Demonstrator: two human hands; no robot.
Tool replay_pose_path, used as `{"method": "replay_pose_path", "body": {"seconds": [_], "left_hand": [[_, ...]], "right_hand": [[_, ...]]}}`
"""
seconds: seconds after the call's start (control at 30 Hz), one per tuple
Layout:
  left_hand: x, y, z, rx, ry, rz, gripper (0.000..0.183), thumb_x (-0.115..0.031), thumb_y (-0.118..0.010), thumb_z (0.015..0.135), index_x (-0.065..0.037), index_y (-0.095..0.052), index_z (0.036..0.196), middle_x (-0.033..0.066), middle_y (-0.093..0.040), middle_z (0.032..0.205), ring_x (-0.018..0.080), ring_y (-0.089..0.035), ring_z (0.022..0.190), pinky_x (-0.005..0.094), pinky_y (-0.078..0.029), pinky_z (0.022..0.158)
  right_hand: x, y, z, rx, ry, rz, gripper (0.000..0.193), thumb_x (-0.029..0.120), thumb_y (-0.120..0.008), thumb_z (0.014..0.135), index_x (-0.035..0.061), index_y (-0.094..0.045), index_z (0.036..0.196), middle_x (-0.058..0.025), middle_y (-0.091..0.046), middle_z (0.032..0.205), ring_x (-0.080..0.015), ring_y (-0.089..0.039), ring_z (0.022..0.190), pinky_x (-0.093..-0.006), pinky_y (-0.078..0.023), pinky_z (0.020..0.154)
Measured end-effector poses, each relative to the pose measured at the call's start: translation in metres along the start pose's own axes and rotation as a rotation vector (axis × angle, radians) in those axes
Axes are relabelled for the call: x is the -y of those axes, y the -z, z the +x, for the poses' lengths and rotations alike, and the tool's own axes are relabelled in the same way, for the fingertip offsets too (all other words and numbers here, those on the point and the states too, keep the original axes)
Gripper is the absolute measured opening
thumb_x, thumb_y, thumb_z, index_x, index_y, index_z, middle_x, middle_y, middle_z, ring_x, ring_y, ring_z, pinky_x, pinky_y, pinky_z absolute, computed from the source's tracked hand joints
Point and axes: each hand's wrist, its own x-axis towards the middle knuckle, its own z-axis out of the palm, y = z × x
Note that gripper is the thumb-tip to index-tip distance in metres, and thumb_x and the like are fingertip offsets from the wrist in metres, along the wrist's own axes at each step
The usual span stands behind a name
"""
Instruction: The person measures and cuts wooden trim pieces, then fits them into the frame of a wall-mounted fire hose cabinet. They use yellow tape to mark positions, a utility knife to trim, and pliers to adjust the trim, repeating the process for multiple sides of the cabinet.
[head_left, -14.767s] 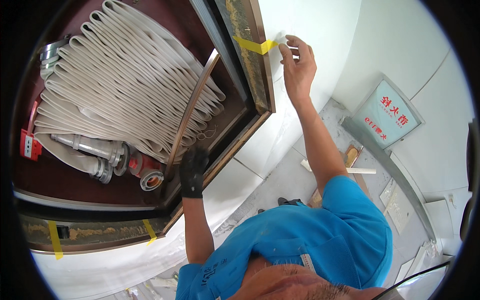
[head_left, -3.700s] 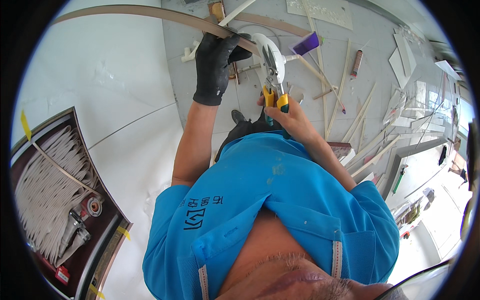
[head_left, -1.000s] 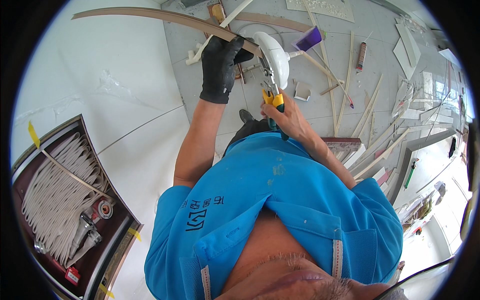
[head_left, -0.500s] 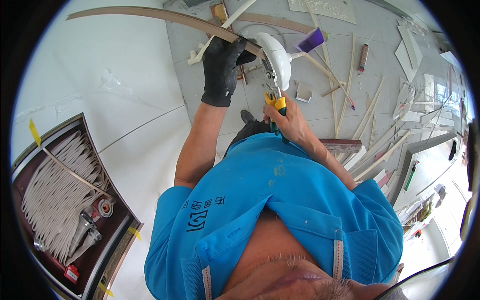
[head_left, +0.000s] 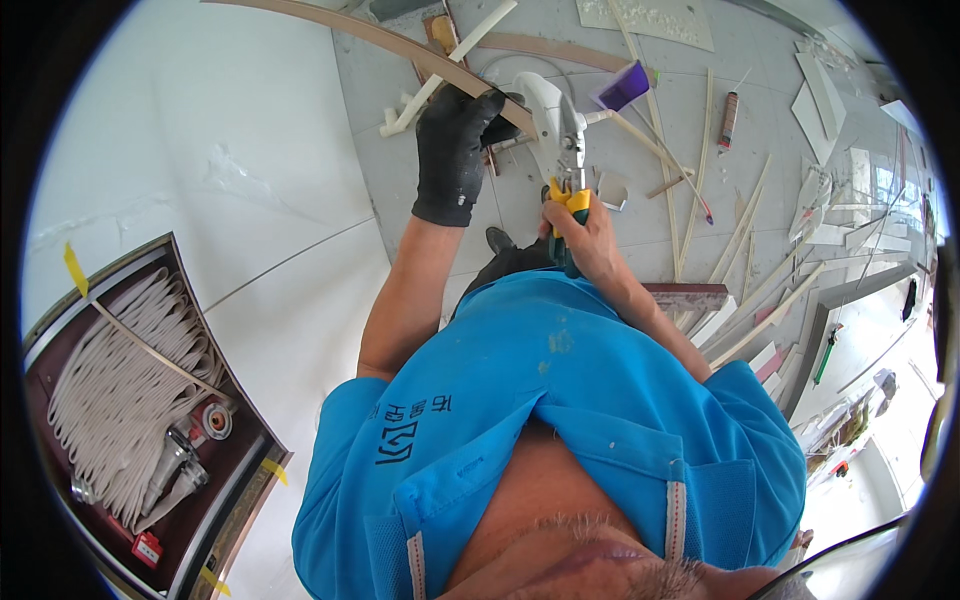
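My left hand [head_left: 452, 150], in a black glove, is closed around a long, thin brown trim strip [head_left: 385, 45] near its right end. The strip runs away to the upper left, past the picture's rim. My bare right hand [head_left: 585, 235] grips the yellow-and-green handles of trim shears [head_left: 571, 150], held upright in front of my belly. Their pale curved head touches or overlaps the strip's end, just right of my gloved fingers. Whether the blade is on the strip cannot be made out.
On the left, an open wall cabinet [head_left: 165, 250] holds a folded white hose [head_left: 125, 390] and metal nozzles. Tiled floor carries several pale strips [head_left: 707, 150], a purple dustpan-like piece [head_left: 622, 86], a sealant tube [head_left: 729, 120] and a small white box [head_left: 613, 190]. White boards lie at the right.
The strip and my gloved hand have shifted slightly right and down. The shears have moved right and turned, so their pale head now shows from another side.
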Motion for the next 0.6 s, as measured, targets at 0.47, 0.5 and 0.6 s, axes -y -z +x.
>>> {"method": "replay_pose_path", "body": {"seconds": [0.47, 0.5, 0.6], "left_hand": [[-0.021, 0.003, 0.017, 0.161, -0.007, -0.140, 0.026, -0.018, -0.066, 0.095, 0.001, -0.063, 0.113, 0.0133, -0.072, 0.101, 0.0229, -0.072, 0.096, 0.0364, -0.062, 0.086], [-0.021, 0.003, 0.019, 0.198, 0.009, -0.183, 0.028, -0.019, -0.066, 0.095, 0.001, -0.063, 0.114, 0.0132, -0.072, 0.102, 0.0232, -0.072, 0.097, 0.0375, -0.061, 0.088], [-0.011, 0.006, 0.032, 0.376, -0.018, -0.463, 0.037, -0.021, -0.064, 0.097, 0.001, -0.059, 0.126, 0.0108, -0.070, 0.103, 0.0218, -0.068, 0.096, 0.0363, -0.059, 0.088]], "right_hand": [[0.009, 0.012, 0.003, -0.054, 0.076, 0.246, 0.032, 0.033, -0.062, 0.094, 0.0035, -0.059, 0.106, -0.0079, -0.067, 0.088, -0.0152, -0.063, 0.085, -0.0314, -0.050, 0.078], [0.007, 0.013, 0.004, -0.069, 0.084, 0.254, 0.032, 0.033, -0.063, 0.094, 0.0033, -0.059, 0.106, -0.0080, -0.067, 0.089, -0.0153, -0.063, 0.085, -0.0314, -0.050, 0.078], [0.006, 0.017, 0.006, -0.102, 0.111, 0.269, 0.032, 0.033, -0.063, 0.094, 0.0028, -0.059, 0.106, -0.0081, -0.067, 0.090, -0.0155, -0.063, 0.085, -0.0313, -0.050, 0.079]]}}
